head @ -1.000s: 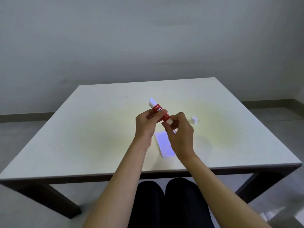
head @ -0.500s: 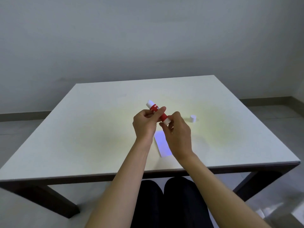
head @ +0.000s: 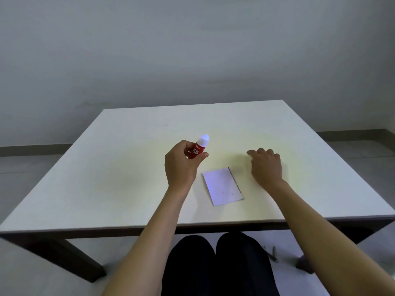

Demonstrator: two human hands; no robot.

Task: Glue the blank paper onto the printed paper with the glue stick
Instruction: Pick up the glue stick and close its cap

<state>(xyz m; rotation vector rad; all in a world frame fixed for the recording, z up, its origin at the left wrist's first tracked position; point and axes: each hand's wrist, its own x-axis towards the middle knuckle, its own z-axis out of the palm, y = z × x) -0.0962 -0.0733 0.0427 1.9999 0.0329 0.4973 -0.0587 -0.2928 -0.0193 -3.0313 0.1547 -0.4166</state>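
Observation:
My left hand (head: 181, 165) is shut on the red glue stick (head: 199, 148), holding it above the table with its white tip pointing up and away. My right hand (head: 266, 165) hovers palm down just right of the papers, fingers curled toward the table; what lies under them is hidden. A blank white paper (head: 222, 186) lies flat between my hands. A thin dark strip of the printed paper (head: 234, 180) shows along its right edge.
The white square table (head: 106, 178) has its near edge just above my lap. A grey wall and a floor strip lie beyond its far edge. Small dark objects (head: 271, 254) lie on the floor at lower right.
My right hand let go of the glue stick's base and moved right, over the spot where the white cap stood. The left hand keeps the stick, now more upright. The papers are uncovered.

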